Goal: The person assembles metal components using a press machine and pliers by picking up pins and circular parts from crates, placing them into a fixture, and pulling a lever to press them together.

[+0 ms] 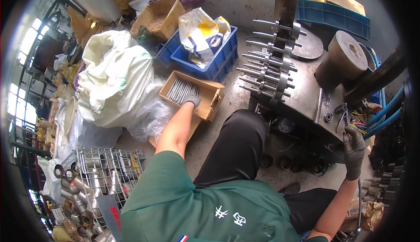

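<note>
My left hand (191, 99), in a grey glove, reaches into an open cardboard box (209, 83) on my left. It is at the right end of a row of slim metal shafts (180, 91); its fingertips are hidden against them. My right hand (354, 151), in a dark grey glove, rests by the right edge of the metal worktable (302, 97), fingers apart and nothing visible in them. Just beyond its fingers lie pliers (344, 118) and a small metal ring (328, 118). Several shafts with round collars (271, 78) stand in a row along the worktable's left side.
A large metal cylinder (345, 60) stands on the worktable beside a dark post (288, 1). Blue hoses (387, 111) run at the right. A white sack (111, 78), blue crates (218, 62) and a wire cage (103, 167) of metal parts lie to the left.
</note>
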The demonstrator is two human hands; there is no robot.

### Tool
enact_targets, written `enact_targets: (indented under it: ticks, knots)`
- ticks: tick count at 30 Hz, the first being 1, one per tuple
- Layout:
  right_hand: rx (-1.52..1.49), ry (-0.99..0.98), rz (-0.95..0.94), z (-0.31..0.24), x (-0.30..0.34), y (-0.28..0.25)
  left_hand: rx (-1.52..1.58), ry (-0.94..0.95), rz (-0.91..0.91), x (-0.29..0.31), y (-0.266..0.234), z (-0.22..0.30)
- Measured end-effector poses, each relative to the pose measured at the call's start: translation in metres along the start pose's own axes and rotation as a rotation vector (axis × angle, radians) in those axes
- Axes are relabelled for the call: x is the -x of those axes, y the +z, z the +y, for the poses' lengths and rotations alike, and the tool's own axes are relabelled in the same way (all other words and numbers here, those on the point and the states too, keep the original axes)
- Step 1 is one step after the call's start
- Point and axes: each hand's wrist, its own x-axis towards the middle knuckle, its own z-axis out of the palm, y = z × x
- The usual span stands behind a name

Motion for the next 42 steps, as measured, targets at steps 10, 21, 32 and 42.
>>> enact_targets:
  ticks: [10,21,32,42]
  knots:
    - [-0.130,0.066,0.228,0.053,0.000,0.011,-0.014,-0.167,-0.067,0.026,-0.001,0.064]
    - [0.395,-0.084,0.396,0.028,-0.054,0.035,1.303,-0.265,-0.345,-0.011,0.042,0.048]
    - [0.440,-0.072,0.368,0.061,-0.063,0.052,2.129,0.692,-0.039,0.183,-0.143,0.086]
    - [0.004,-0.041,0.538,0.029,-0.060,0.057,1.733,1.057,-0.683,0.401,-0.243,0.295]
